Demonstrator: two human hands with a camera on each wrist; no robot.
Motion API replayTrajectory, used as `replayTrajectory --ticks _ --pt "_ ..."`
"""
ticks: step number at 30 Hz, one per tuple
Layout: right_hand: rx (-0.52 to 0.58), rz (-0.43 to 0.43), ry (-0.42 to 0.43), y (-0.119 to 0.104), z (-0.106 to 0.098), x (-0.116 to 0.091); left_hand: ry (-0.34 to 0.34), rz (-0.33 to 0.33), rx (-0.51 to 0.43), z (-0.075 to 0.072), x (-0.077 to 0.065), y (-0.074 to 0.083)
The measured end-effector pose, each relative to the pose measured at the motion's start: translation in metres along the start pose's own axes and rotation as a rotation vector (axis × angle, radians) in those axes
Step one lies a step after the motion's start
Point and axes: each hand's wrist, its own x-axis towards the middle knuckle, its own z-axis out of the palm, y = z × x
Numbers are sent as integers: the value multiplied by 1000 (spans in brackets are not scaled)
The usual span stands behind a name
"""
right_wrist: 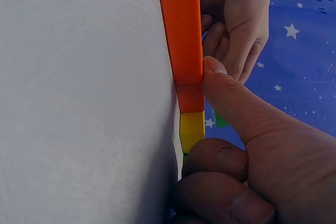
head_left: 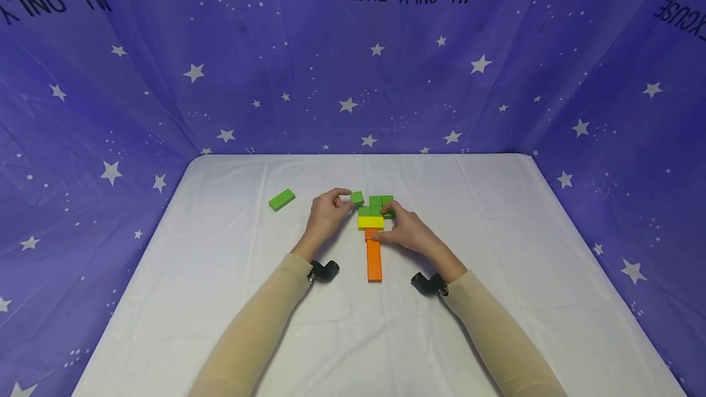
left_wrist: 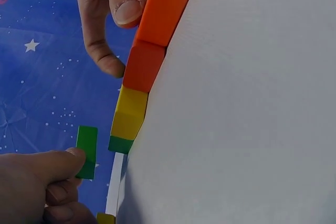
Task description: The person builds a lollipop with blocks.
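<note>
My left hand (head_left: pixel 325 215) pinches a small green block (head_left: pixel 357 198) between thumb and fingertips. That block (left_wrist: pixel 90 148) is held just left of a flat arrangement of blocks on the table. Green blocks (head_left: pixel 375 200) form its far end, followed by a yellow block (head_left: pixel 371 223), a short orange block (head_left: pixel 371 233) and a long orange block (head_left: pixel 374 261). My right hand (head_left: pixel 412 231) lies along the right side of this row. Its thumb (right_wrist: pixel 226 85) touches the orange part, and its bent fingers (right_wrist: pixel 218 156) reach the green blocks, partly covering them.
A longer green block (head_left: pixel 282 200) lies alone on the left part of the table. White cloth covers the table (head_left: pixel 474 201), and a purple starred curtain (head_left: pixel 347 78) stands behind it and at both sides. Each wrist carries a black camera (head_left: pixel 325 271).
</note>
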Motion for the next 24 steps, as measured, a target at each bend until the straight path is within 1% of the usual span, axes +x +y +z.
replayTrajectory --ticks 7,11,20,24 --pt "14 -2 -1 1 1 0 -6 2 20 3 4 0" --pt "-1 0 0 2 2 1 -15 4 48 6 7 0" --pt "5 -6 -2 1 1 1 -39 -34 106 8 10 6" --pt "9 -11 -4 0 0 2 -55 -39 126 7 12 6"
